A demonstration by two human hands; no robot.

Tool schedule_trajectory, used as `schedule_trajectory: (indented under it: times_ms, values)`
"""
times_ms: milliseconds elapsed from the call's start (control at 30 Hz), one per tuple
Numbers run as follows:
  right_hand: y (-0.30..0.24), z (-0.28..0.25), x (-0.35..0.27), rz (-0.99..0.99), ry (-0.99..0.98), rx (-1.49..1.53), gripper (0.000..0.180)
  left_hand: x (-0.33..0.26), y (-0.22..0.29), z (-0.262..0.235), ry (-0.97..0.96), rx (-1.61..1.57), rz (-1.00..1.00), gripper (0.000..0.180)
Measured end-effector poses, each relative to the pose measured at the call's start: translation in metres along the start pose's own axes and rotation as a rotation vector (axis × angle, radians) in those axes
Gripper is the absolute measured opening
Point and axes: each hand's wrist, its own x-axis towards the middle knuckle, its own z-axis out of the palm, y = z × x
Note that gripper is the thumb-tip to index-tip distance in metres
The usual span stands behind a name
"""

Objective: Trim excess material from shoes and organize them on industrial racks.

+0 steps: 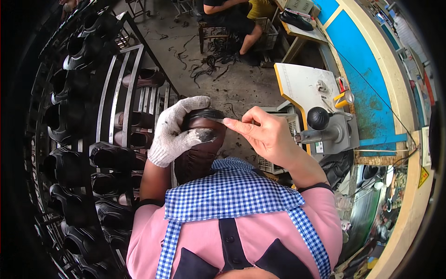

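Observation:
My left hand (171, 131), in a white knitted glove with a darkened thumb tip, is wrapped round a dark brown shoe (211, 143) in front of my chest. The shoe's toe points away from me, and a black sole edge curves round it. My bare right hand (267, 135) is closed in a pinch between thumb and forefinger, right at the sole edge on the toe's right side. Between those fingertips is a thin, dark strip (217, 119) that reaches onto the sole edge. Whether the strip is part of the sole or separate, I cannot tell.
Racks (106, 100) with several dark shoes stand on my left. At right, a white-topped bench (302, 83) carries a black ball-topped metal stand (318, 118) and a yellow tape roll (344, 99). Black strips (216, 58) litter the floor near a seated person (232, 21).

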Motion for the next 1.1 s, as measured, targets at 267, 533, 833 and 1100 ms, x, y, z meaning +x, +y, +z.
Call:
schedule_trajectory:
  times_ms: [267, 533, 833, 1100]
  values:
    - [0.0, -0.019, -0.004, -0.028, -0.028, -0.113, 0.048, -0.002, -0.002, 0.007, 0.057, -0.092, -0.057, 0.065]
    - [0.014, -0.019, -0.006, 0.045, -0.031, 0.004, 0.039, 0.001, -0.006, 0.005, 0.084, -0.145, -0.09, 0.064]
    - [0.117, 0.101, -0.072, 0.72, -0.308, 0.943, 0.056, 0.039, -0.067, -0.014, 0.68, -0.342, 0.064, 0.041]
    - [0.153, 0.176, -0.142, 1.107, -0.516, 2.035, 0.067, 0.003, -0.173, 0.0, 1.021, 0.23, -0.049, 0.032]
